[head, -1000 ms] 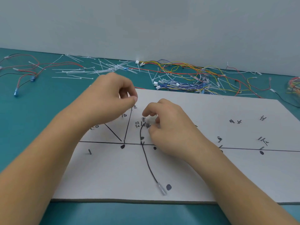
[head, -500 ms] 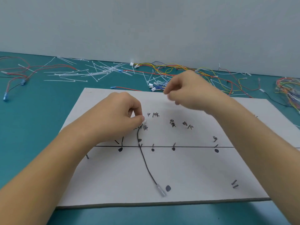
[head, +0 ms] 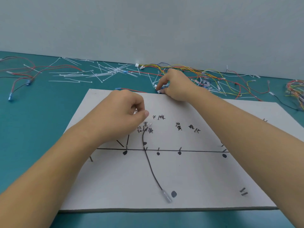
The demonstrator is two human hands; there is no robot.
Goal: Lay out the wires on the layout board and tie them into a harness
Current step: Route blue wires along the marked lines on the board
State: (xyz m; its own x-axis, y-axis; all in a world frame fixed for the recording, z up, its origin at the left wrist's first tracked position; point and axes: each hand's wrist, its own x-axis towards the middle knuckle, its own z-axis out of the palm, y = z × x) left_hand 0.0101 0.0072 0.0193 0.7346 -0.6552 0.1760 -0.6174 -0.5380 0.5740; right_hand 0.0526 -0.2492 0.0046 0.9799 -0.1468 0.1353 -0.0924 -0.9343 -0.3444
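The white layout board (head: 197,178) lies in front of me, marked with black lines, dots, handwritten labels and short pins. One black wire (head: 150,168) curves down it from the labels to a clear sleeve near the front edge. My left hand (head: 123,114) hovers over the wire's upper white end, fingers curled and thumb against the index finger; that end shows just below the thumb tip, apart from it. My right hand (head: 176,86) reaches past the board's far edge and pinches the blue wire bundle (head: 158,89) by its white connectors.
White cable ties (head: 105,72) lie scattered at the back left. Red wires with blue terminals (head: 21,79) sit far left. A tangle of yellow, red and white wires (head: 217,76) runs along the wall, with another bundle (head: 296,91) at the far right.
My right hand left the black wire's upper end and moved out over the board's far edge to the blue wire bundle. My left hand stayed by the wire's upper end.
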